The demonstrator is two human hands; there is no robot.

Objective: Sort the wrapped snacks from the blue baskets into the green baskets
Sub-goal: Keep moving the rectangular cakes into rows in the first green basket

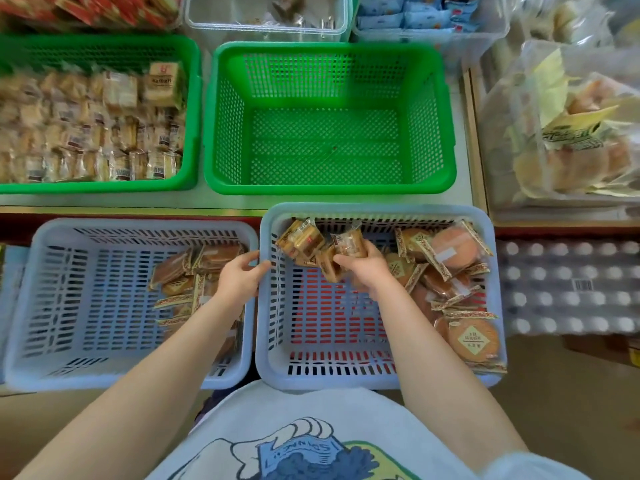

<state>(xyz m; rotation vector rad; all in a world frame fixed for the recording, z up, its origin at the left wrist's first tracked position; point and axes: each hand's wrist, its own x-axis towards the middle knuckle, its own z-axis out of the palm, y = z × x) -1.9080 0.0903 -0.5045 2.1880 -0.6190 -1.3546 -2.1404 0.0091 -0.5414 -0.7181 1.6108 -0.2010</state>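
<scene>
A cluster of small wrapped snacks (pixel 311 245) is gripped by the right hand (pixel 365 266) above the right blue basket (pixel 379 211), where round cakes (pixel 453 271) are piled to that hand's right. The left hand (pixel 239 275), fingers loosely curled and holding nothing, is rested at the rims between both blue baskets; beyond the hands, one green basket (pixel 329 187) is seen bare, the other (pixel 192 133) filled.

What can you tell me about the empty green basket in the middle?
The green basket is a rectangular tub of glossy plastic with perforated lattice walls and floor and a thick rolled rim. It sits upright on the pale counter, holding nothing, beside a snack-filled green basket and just beyond the right blue basket. No hand touches it.
</scene>
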